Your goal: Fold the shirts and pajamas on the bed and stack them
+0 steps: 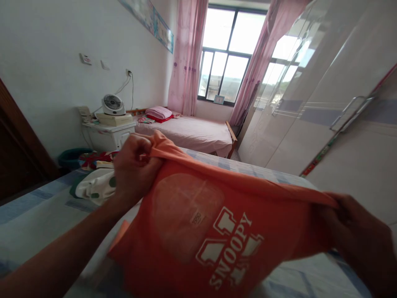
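One orange-red cloth shirt with white SNOOPY lettering (223, 223) hangs stretched between the two hands, above the near bed with its blue-and-white checked sheet (31, 223). It looks light, soft and limp, likely easy to crease and hard to harm; the weave should grip well rather than slip. Having no stiffness of its own, it probably holds a flat shape only while pulled from two well-separated points, so the two ends of its far edge seem the best places to take hold.

The left hand (135, 165) has its fingers curled closed on a bunched fold at the left end of that edge; the forearm slants in from the near left, wrist bent. The right hand (356, 231) sits nearer, closed at the right end, with cloth wrapped over the fingertips, so exactly how they pinch cannot be told. Between them the edge runs rather taut, sloping down to the right, while the lower part droops toward the sheet. Left of the shirt, beyond the left forearm, lies a white cloth with green spots (97, 186).
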Available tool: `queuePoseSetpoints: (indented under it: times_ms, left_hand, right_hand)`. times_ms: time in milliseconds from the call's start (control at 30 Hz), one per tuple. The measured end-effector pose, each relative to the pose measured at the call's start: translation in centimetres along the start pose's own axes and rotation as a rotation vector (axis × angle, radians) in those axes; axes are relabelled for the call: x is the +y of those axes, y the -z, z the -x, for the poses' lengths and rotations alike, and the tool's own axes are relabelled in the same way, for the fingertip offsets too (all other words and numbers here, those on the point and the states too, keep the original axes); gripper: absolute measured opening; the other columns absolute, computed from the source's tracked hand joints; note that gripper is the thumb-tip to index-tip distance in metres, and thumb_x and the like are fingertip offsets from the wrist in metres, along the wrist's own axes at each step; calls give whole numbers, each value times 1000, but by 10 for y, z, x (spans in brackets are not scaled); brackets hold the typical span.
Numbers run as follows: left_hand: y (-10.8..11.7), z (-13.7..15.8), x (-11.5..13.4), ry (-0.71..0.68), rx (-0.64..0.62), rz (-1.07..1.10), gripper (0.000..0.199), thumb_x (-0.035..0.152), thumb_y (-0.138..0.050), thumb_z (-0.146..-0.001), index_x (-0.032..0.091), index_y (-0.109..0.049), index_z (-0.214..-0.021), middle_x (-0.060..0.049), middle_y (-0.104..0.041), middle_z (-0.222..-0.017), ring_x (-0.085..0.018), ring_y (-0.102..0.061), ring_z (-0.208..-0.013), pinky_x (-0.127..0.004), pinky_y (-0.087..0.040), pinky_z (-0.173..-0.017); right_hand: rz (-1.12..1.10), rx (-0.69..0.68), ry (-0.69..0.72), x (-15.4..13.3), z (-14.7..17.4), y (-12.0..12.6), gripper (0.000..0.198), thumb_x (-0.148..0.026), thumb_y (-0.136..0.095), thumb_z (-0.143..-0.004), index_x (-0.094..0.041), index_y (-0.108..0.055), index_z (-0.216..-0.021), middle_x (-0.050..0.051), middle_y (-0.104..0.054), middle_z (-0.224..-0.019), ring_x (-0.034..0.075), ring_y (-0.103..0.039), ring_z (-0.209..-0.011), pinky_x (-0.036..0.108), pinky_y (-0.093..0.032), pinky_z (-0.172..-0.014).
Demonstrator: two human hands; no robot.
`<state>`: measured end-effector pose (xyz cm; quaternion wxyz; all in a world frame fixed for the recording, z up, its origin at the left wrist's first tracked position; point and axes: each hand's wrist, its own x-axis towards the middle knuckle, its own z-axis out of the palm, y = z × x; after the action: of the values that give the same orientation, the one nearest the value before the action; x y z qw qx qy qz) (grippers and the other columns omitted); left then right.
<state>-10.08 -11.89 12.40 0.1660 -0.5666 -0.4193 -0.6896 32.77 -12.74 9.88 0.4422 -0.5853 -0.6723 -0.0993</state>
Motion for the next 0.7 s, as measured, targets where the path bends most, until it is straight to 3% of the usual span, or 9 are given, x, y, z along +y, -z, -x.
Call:
queuePoseSetpoints:
  times_ms: [67,167,233,300,367,467,567,700]
  left_hand:
    - [-37,-5,-34,34,-106,-51,21,13,-61,-72,20,-42,-65,4,-49,-68,-9,-46,-60,-19,-38,-47]
    - [-91,-11,-79,43,-303,-283,14,6,-56,-71,17,-50,-77,-2,-54,-83,-16,-55,-80,-28,-49,-71]
    - [-116,-8,-96,80,-429,-388,24,3,-53,-72,13,-55,-94,-10,-55,-102,-22,-56,-95,-36,-48,-85]
    - [-127,7,-103,85,-558,-421,35,4,-55,-73,9,-55,-107,-16,-52,-117,-26,-54,-108,-39,-45,-94]
    - [-121,31,-102,46,-735,-399,35,10,-58,-75,8,-57,-110,-17,-50,-123,-28,-51,-116,-39,-42,-100]
    - [-85,71,-99,-7,-991,-308,28,26,-55,-84,12,-61,-107,-15,-52,-128,-26,-49,-120,-39,-39,-104]
    - [-36,94,-98,-19,-1115,-269,36,42,-53,-86,18,-61,-112,-12,-49,-135,-26,-45,-125,-42,-37,-106]
    - [7,93,-100,-35,-1226,-295,45,47,-59,-80,21,-61,-117,-10,-52,-134,-29,-42,-128,-44,-36,-106]
  right_hand:
    - [138,8,-15,0,-36,-30,21,-40,-52,-80,-30,-63,-95,6,-66,-83,25,-60,-72,38,-40,-66]
    - [267,-21,-21,4,-85,-79,31,-36,-44,-85,-19,-62,-105,13,-66,-96,25,-60,-88,38,-41,-78]
    - [300,-71,-20,9,-101,-110,41,-37,-45,-86,-14,-56,-118,18,-61,-111,29,-55,-103,40,-40,-84]
    - [298,-121,-24,15,-98,-134,51,-39,-47,-84,-12,-49,-127,20,-56,-120,31,-51,-111,42,-41,-88]
    - [255,-201,-16,20,-77,-149,52,-39,-46,-84,-10,-48,-127,19,-55,-120,30,-53,-110,42,-42,-90]
    - [124,-398,10,25,-24,-148,45,-43,-41,-86,-13,-54,-116,15,-59,-114,26,-57,-106,39,-44,-91]
    - [69,-554,-28,23,31,-124,39,-49,-42,-86,-19,-58,-105,9,-62,-106,23,-62,-96,35,-49,-84]
    - [119,-620,-50,10,80,-88,40,-54,-48,-82,-24,-58,-107,7,-63,-106,21,-65,-87,31,-53,-73]
